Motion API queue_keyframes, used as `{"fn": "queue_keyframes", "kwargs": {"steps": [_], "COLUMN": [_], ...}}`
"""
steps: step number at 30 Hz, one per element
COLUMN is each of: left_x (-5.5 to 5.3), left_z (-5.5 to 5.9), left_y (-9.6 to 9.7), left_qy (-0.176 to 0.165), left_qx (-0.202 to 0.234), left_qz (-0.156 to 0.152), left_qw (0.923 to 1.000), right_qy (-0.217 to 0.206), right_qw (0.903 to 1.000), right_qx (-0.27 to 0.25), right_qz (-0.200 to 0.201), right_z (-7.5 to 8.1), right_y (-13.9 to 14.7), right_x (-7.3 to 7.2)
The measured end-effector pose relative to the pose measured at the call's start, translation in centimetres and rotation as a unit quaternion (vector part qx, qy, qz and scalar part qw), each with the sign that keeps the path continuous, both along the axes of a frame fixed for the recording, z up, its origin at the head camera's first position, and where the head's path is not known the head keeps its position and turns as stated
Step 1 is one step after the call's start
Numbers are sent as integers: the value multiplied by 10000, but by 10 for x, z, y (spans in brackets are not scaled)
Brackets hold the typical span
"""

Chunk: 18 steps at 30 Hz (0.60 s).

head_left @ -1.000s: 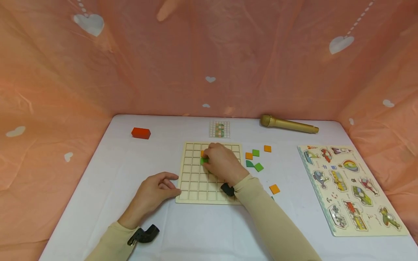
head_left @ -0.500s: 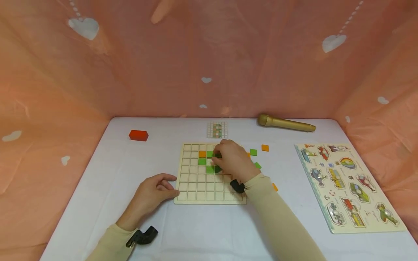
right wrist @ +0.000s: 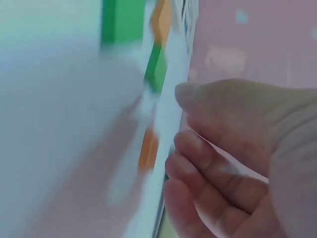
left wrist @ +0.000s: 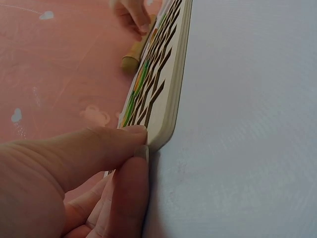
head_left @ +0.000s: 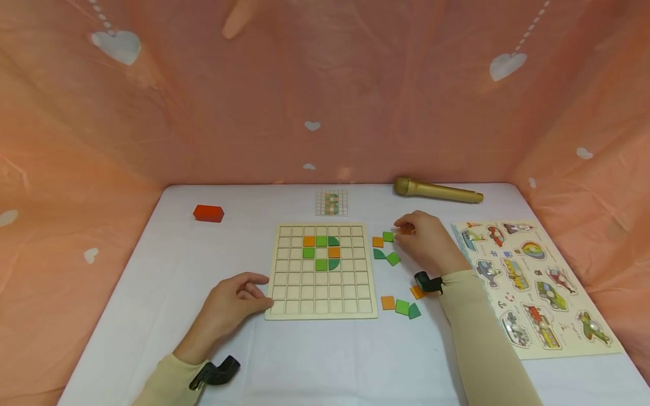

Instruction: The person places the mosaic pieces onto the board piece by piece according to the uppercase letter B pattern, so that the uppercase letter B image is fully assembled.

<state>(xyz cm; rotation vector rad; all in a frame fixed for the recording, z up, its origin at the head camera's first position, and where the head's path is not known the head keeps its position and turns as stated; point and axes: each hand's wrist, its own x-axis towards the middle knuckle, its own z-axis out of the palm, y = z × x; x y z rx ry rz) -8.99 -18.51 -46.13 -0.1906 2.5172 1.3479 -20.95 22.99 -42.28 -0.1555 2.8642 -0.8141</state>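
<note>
Loose tiles (head_left: pixel 393 259) lie right of the grid board (head_left: pixel 321 291).

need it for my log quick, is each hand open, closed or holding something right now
Left hand: open, touching the edge of the board.
Right hand: open, holding nothing, near an orange tile.

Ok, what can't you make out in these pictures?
Small card: exact pattern too small, head view.
Orange tile by the wrist mount: partly hidden behind it, head view.
Grid board: far end cut off by top edge, left wrist.
Topmost green tile: blurred, cut off by top edge, right wrist.
</note>
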Motion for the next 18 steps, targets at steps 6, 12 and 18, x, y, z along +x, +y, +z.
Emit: {"fn": "queue_keyframes", "kwargs": {"steps": [6,12,18], "left_x": [-1,-1,-2], "left_z": [0,-1,-1], "left_y": [1,0,-1], "left_qy": [-112,-41,-31], "left_qx": [31,44,30], "left_qz": [42,27,-6], "left_qw": [9999,10000,10000], "right_qy": [-123,-225,-261], "right_qw": [9996,9997,9995], "right_qx": [-28,27,128], "right_qz": [-251,-110,-114], "right_z": [-2,-5,-6], "right_y": [26,30,29], "right_x": [-5,-9,-10]}}
